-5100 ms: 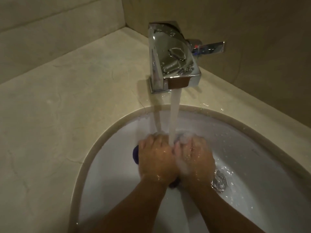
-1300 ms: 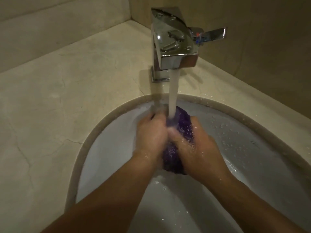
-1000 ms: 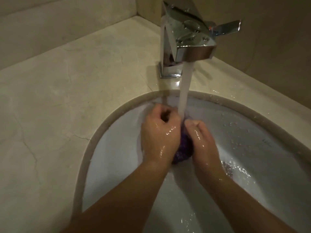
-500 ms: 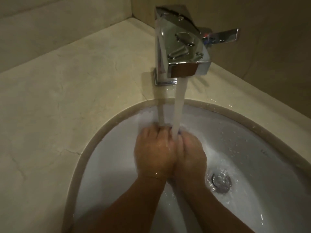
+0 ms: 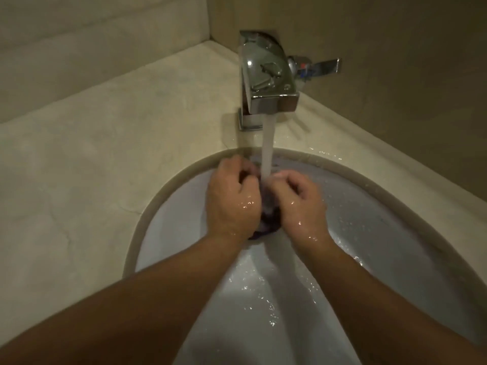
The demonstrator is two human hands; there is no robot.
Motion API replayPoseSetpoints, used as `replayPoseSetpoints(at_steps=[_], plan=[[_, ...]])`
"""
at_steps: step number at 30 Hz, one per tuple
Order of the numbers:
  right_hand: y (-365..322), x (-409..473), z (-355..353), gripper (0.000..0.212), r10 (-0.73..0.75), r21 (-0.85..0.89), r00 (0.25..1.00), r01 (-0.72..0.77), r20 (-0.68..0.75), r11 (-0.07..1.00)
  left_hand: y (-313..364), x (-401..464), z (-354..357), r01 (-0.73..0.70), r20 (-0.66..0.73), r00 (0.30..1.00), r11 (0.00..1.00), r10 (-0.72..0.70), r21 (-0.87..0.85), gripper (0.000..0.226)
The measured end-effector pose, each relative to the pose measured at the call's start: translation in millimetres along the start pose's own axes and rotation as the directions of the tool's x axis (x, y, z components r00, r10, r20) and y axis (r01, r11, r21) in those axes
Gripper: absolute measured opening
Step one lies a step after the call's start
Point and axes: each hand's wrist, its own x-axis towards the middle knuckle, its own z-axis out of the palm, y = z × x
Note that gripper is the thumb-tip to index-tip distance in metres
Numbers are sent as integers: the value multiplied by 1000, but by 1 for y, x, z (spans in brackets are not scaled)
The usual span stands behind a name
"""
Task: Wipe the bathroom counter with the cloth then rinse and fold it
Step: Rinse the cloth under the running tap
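Both hands, left hand (image 5: pixel 232 201) and right hand (image 5: pixel 297 204), curl tightly around the bunched dark purple cloth (image 5: pixel 266 225), holding it inside the white basin (image 5: pixel 395 233) beneath the square chrome tap (image 5: pixel 266 75); water soaks it through, seemingly for rinsing.

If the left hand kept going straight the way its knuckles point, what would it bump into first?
Probably the back wall of the sink, just below its rim. The left hand grips the purple cloth and points away from the person, toward the counter left of the faucet. Depth is hard to judge here.
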Motion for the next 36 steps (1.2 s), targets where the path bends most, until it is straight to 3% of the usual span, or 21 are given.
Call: replayPoseSetpoints(at_steps=[2,4,7,9,12,18,22,26,33,34,36], plan=[[-6,-2,4,39,90,202,993,-73,-75,977,1,-1,-3,-65,-26,997,997,66,37,15],[0,-2,11,44,111,236,978,-67,-179,970,-9,-8,-3,-156,19,988,961,156,230,22],[19,-7,23,19,15,66,962,4,-274,998,-36,-22,-1,-294,161,956,833,247,469,35],[37,-10,28,9,-61,-82,977,45,-205,996,-48,-24,-2,-394,241,919,765,313,510,36],[49,-15,33,31,-8,-164,991,-15,-134,986,-56,-24,-3,-492,308,871,669,384,558,33],[53,1,26,38,1,-250,991,-35,-133,968,-54,-19,9,-428,316,903,536,291,727,29],[59,7,27,49,-21,-233,971,-36,-236,972,-55,-17,15,-422,331,906,525,263,739,28],[61,10,28,43,-42,-285,965,-35,-258,958,-55,-11,19,-437,381,899,518,218,735,23],[45,9,17,37,29,-274,988,-71,-152,959,-45,-7,22,-401,407,906,550,119,732,54],[38,6,14,38,31,-241,985,-72,-172,968,-45,-8,19,-409,412,902,567,132,715,55],[20,3,8,45,50,-104,969,-77,-242,992,-42,-9,10,-398,319,914,709,251,582,42]])
